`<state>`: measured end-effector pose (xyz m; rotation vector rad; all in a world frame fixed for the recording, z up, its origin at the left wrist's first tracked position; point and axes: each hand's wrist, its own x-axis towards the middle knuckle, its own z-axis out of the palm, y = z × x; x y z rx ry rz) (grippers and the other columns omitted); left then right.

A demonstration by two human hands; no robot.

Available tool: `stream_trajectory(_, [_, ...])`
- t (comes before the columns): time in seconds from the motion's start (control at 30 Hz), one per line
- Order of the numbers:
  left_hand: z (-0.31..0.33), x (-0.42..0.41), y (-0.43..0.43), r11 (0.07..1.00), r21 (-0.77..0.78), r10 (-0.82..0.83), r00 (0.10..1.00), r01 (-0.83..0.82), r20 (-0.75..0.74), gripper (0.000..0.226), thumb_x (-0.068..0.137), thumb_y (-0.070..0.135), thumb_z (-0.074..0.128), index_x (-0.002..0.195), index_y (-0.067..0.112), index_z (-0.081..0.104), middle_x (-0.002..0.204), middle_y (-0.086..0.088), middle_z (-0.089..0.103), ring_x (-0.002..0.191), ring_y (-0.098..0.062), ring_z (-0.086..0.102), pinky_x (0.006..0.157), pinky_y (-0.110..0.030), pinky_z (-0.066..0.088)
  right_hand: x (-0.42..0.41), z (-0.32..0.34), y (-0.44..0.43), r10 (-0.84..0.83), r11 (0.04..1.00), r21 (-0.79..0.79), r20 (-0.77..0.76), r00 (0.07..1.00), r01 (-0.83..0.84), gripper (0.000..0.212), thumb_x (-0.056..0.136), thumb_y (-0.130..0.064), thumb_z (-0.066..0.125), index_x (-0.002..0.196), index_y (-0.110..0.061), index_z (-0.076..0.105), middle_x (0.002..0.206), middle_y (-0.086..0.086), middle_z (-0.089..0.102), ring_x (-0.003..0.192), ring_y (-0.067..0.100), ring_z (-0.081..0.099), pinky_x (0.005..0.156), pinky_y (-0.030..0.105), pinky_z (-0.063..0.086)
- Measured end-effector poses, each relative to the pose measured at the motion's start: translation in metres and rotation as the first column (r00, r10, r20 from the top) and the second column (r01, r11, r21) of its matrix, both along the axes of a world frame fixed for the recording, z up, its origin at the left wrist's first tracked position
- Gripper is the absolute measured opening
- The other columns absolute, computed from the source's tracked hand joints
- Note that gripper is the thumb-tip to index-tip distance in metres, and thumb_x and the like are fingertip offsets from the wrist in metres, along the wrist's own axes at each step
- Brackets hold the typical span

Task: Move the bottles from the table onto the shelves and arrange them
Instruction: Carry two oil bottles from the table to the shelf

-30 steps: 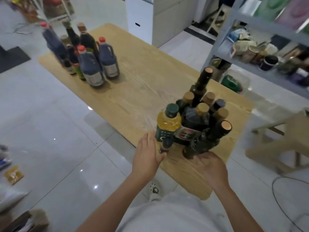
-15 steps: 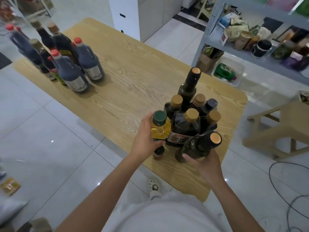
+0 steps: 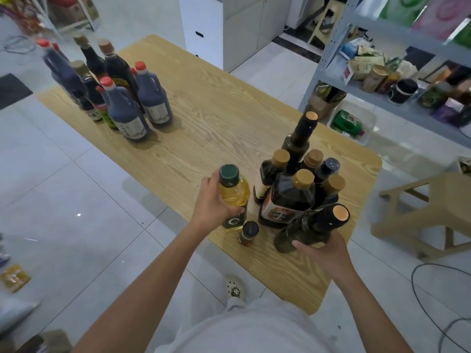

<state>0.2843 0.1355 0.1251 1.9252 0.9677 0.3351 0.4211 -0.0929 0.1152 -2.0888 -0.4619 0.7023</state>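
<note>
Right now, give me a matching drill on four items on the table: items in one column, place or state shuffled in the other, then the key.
Items
1. yellow oil bottle
2. dark green bottle with tan cap
3. small dark-lidded jar
4. red-capped jugs

States
A. standing at the far end of the table
B. tilted, gripped by the right hand
C. gripped by the left hand
D. standing unheld by the near edge, between the hands

Pairs: 1-C, 2-B, 3-D, 4-A

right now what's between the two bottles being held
A small jar standing on the table, next to the big labelled bottle; seen in the head view.
</note>
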Motion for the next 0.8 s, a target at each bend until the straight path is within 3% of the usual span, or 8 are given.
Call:
stream_trajectory(0.13, [0.009, -0.031, 0.012, 0.988, 0.025, 0.151, 0.988, -0.152, 0.029, 0.092, 0.055, 0.019, 0.091, 0.133, 0.019, 0.043, 0.12, 0.0, 0.044, 0.109, -0.012, 0.043, 0.09, -0.026, 0.037, -0.005, 0.008, 0.005, -0.006, 1.0, 0.009, 0.099, 0.995, 0.005, 0.054, 0.059, -0.011, 0.088, 0.103, -0.024, 0.059, 0.09, -0.016, 0.062, 0.083, -0.005, 0.055, 0.072, 0.015, 0.039])
stream_trajectory(0.27, [0.021, -0.078, 0.019, 0.957, 0.029, 0.286, 0.955, -0.289, 0.085, 0.094, 0.047, 0.027, 0.091, 0.129, 0.022, 0.046, 0.119, -0.001, 0.05, 0.111, -0.015, 0.048, 0.096, -0.036, 0.045, -0.017, 0.014, 0.006, -0.016, 1.0, 0.026, 0.186, 0.982, 0.011, 0.053, 0.061, -0.008, 0.087, 0.102, -0.023, 0.058, 0.098, -0.006, 0.063, 0.092, 0.008, 0.056, 0.083, 0.023, 0.039])
stream_trajectory(0.3, [0.025, -0.092, 0.019, 0.946, 0.036, 0.317, 0.943, -0.322, 0.101, 0.093, 0.045, 0.029, 0.091, 0.128, 0.022, 0.047, 0.118, 0.0, 0.051, 0.11, -0.015, 0.049, 0.095, -0.033, 0.045, -0.022, 0.014, 0.006, -0.012, 1.0, 0.026, 0.21, 0.978, 0.007, 0.054, 0.061, -0.008, 0.087, 0.105, -0.02, 0.059, 0.102, -0.001, 0.065, 0.097, 0.012, 0.057, 0.086, 0.025, 0.038])
stream_trajectory(0.4, [0.043, -0.135, 0.013, 0.909, 0.046, 0.402, 0.902, -0.413, 0.157, 0.087, 0.05, 0.018, 0.092, 0.125, 0.021, 0.048, 0.115, 0.004, 0.049, 0.104, -0.008, 0.046, 0.08, -0.009, 0.036, -0.041, 0.023, 0.007, 0.006, 1.0, 0.019, 0.25, 0.968, -0.011, 0.06, 0.06, -0.012, 0.088, 0.113, -0.007, 0.06, 0.113, 0.013, 0.066, 0.11, 0.027, 0.059, 0.09, 0.03, 0.038])
stream_trajectory(0.47, [0.055, -0.166, 0.006, 0.886, 0.044, 0.444, 0.872, -0.462, 0.204, 0.084, 0.05, 0.016, 0.092, 0.121, 0.023, 0.048, 0.116, 0.003, 0.049, 0.1, -0.004, 0.049, 0.075, -0.004, 0.036, -0.057, 0.027, 0.009, 0.04, 0.998, 0.04, 0.249, 0.968, -0.051, 0.061, 0.06, -0.014, 0.088, 0.114, -0.007, 0.059, 0.114, 0.013, 0.065, 0.112, 0.028, 0.058, 0.092, 0.03, 0.036])
stream_trajectory(0.53, [0.064, -0.199, -0.003, 0.862, 0.04, 0.483, 0.843, -0.505, 0.236, 0.086, 0.049, 0.018, 0.093, 0.121, 0.025, 0.047, 0.119, 0.0, 0.05, 0.107, -0.01, 0.051, 0.082, -0.014, 0.042, -0.08, 0.036, 0.012, 0.104, 0.99, 0.06, 0.276, 0.956, -0.126, 0.06, 0.061, -0.015, 0.088, 0.113, -0.011, 0.06, 0.11, 0.008, 0.066, 0.11, 0.023, 0.058, 0.094, 0.029, 0.037])
stream_trajectory(0.63, [0.079, -0.249, -0.022, 0.815, 0.015, 0.551, 0.783, -0.579, 0.289, 0.087, 0.046, 0.022, 0.092, 0.121, 0.028, 0.047, 0.12, -0.003, 0.051, 0.111, -0.016, 0.053, 0.088, -0.027, 0.047, -0.121, 0.048, 0.023, 0.212, 0.956, 0.118, 0.358, 0.909, -0.27, 0.06, 0.059, -0.012, 0.088, 0.111, -0.016, 0.058, 0.101, -0.004, 0.062, 0.099, 0.01, 0.056, 0.092, 0.018, 0.036])
stream_trajectory(0.8, [0.108, -0.332, -0.061, 0.747, 0.002, 0.621, 0.698, -0.665, 0.357, 0.088, 0.041, 0.031, 0.086, 0.119, 0.033, 0.045, 0.121, -0.002, 0.054, 0.111, -0.016, 0.055, 0.091, -0.032, 0.049, -0.196, 0.075, 0.063, 0.421, 0.852, 0.122, 0.419, 0.805, -0.509, 0.057, 0.058, -0.022, 0.089, 0.105, -0.008, 0.06, 0.094, -0.001, 0.063, 0.091, 0.015, 0.058, 0.084, 0.028, 0.042])
